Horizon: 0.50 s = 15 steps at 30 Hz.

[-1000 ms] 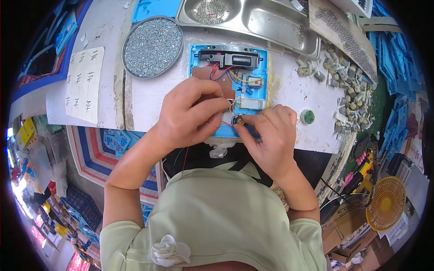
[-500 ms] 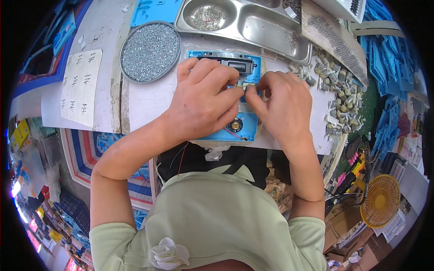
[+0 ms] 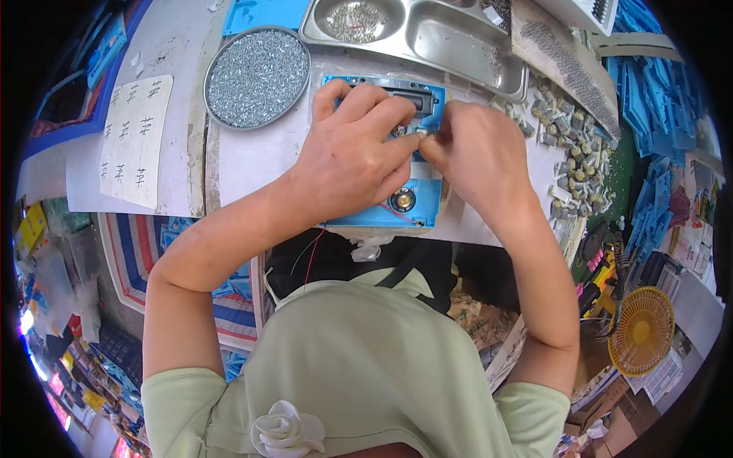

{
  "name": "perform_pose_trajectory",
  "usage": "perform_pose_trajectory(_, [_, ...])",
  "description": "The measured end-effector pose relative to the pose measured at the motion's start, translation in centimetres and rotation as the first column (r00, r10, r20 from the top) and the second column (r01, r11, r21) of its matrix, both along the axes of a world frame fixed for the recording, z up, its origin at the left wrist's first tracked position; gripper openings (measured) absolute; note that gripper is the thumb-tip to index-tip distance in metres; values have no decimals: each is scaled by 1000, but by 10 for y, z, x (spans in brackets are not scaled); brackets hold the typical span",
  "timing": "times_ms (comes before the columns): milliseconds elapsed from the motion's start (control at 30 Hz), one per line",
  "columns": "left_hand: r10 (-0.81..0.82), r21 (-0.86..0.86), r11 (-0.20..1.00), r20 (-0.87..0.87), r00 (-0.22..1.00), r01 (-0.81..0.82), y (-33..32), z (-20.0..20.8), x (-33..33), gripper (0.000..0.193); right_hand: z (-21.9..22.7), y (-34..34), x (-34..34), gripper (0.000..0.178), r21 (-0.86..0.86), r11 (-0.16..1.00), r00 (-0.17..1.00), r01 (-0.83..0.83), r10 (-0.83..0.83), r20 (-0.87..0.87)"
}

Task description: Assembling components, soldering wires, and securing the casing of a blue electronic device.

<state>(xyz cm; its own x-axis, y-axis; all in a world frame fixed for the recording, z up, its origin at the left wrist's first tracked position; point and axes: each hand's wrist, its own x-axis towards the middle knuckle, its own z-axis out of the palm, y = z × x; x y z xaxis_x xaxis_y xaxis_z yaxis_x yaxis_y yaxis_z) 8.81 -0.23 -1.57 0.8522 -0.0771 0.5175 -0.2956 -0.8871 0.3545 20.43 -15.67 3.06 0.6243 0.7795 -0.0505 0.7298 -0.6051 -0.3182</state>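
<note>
A blue plastic casing (image 3: 422, 215) lies on the table in front of me. Its far end carries a black rectangular part (image 3: 421, 99), and its near end a round speaker-like part (image 3: 402, 200) with a gold centre and a red wire beside it. My left hand (image 3: 353, 153) rests over the casing's left side, fingers bent and thumb and forefinger pressed together at its middle. From the right, my right hand (image 3: 485, 156) meets them there with a closed pinch. Whatever small piece sits between the fingertips is mostly hidden. Thin red and green wires (image 3: 311, 256) dangle off the near edge.
A round tray (image 3: 258, 80) of small metal screws stands at far left. Behind the casing is a steel compartment tray (image 3: 458, 46) with small parts. Several small motor-like pieces (image 3: 580, 156) are heaped on the right. A marked paper sheet (image 3: 136, 145) lies left; a yellow fan (image 3: 641, 330) stands lower right.
My right hand has turned, its elbow swinging outward to the right, and its fingers have closed in beside the left fingertips. The view has shifted slightly. My left hand stays over the casing.
</note>
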Motion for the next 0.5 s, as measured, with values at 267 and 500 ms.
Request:
perform_pose_trajectory(267, [-7, -70, 998, -13, 1000, 6, 0, -2, -2, 28, -8, -27, 18, 25, 127, 931, 760, 342, -195, -619])
perform_pose_trajectory(500, [-14, -92, 996, -36, 999, 11, 1, -4, -1, 30, -18, -30, 8, 24, 21, 834, 473, 551, -292, -831])
